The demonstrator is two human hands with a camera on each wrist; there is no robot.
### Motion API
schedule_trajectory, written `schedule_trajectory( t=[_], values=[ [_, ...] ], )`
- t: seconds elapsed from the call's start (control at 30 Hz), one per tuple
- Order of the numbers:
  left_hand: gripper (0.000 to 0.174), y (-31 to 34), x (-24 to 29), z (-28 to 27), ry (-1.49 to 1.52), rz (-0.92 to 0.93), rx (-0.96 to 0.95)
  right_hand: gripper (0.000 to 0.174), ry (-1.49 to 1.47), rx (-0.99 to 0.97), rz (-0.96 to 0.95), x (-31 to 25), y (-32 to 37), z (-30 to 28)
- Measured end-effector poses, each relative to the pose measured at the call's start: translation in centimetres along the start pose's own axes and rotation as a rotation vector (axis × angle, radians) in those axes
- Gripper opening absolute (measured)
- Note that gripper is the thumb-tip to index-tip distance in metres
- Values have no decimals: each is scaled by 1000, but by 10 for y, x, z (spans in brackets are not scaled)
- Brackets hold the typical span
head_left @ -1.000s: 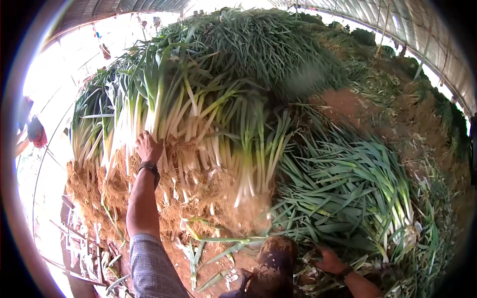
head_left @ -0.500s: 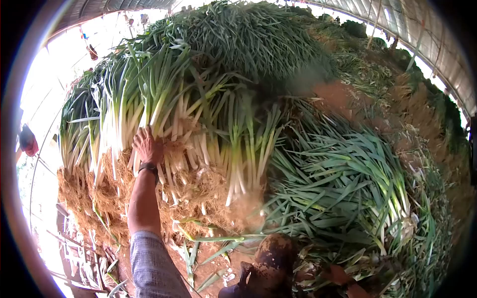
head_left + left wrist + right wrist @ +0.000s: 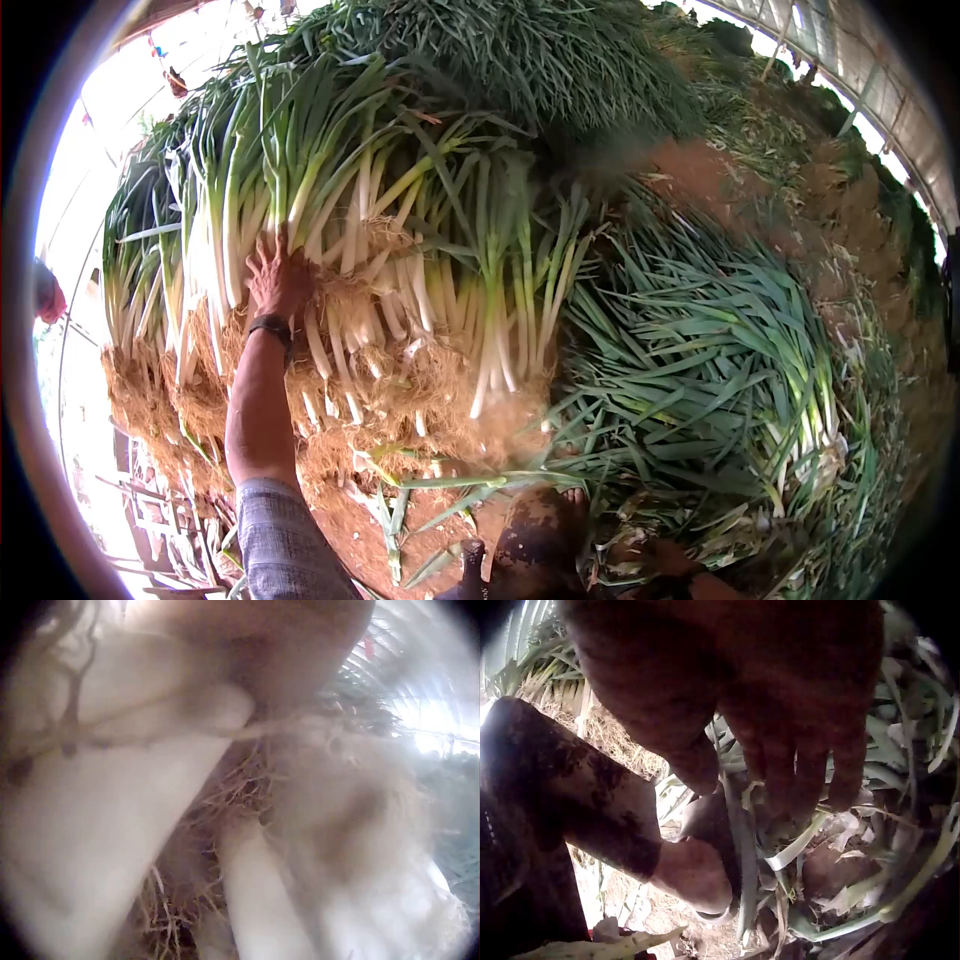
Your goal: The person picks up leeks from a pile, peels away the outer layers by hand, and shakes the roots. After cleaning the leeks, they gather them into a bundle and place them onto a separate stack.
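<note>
My left hand (image 3: 277, 282) rests on the white stalks of a big stack of leeks (image 3: 355, 215), its fingers spread and pointing up along them. The leeks' shaggy brown roots (image 3: 420, 385) hang towards me. Thick white stalks (image 3: 97, 802) and roots fill the left wrist view close up, with part of the hand blurred at the top. My right hand (image 3: 780, 697) hangs palm down in shade beside my leg, its fingers fairly straight over loose leaf scraps (image 3: 802, 840). It shows only dimly at the bottom of the head view.
A separate heap of leeks (image 3: 700, 360) lies to the right, leaves towards the left. More leeks pile up behind (image 3: 520, 70). My mud-stained trouser leg (image 3: 540, 530) stands between the two heaps, a bare foot (image 3: 697, 877) below it. Trimmed leaves litter the soil (image 3: 360, 530).
My left hand stays on the leek stalks, and its fingers now spread wider. The right hand has moved lower, into the shade beside the leg. The head view has shifted slightly.
</note>
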State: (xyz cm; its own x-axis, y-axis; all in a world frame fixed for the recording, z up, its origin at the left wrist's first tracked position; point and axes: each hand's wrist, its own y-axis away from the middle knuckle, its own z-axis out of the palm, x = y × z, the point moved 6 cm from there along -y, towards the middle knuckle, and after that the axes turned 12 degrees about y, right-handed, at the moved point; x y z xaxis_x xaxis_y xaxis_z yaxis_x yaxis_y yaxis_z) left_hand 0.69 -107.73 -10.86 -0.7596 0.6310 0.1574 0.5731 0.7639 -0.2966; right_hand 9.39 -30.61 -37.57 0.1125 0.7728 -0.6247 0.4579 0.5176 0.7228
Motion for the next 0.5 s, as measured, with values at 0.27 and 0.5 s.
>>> schedule_trajectory(
  t=[0.27, 0.5],
  values=[
    [66, -19, 1, -1, 39, -20, -74, 44, 802, 80, -129, 98, -34, 36],
    [81, -21, -30, 23, -21, -53, -107, 47, 303, 235, 124, 69, 41, -5]
  ],
)
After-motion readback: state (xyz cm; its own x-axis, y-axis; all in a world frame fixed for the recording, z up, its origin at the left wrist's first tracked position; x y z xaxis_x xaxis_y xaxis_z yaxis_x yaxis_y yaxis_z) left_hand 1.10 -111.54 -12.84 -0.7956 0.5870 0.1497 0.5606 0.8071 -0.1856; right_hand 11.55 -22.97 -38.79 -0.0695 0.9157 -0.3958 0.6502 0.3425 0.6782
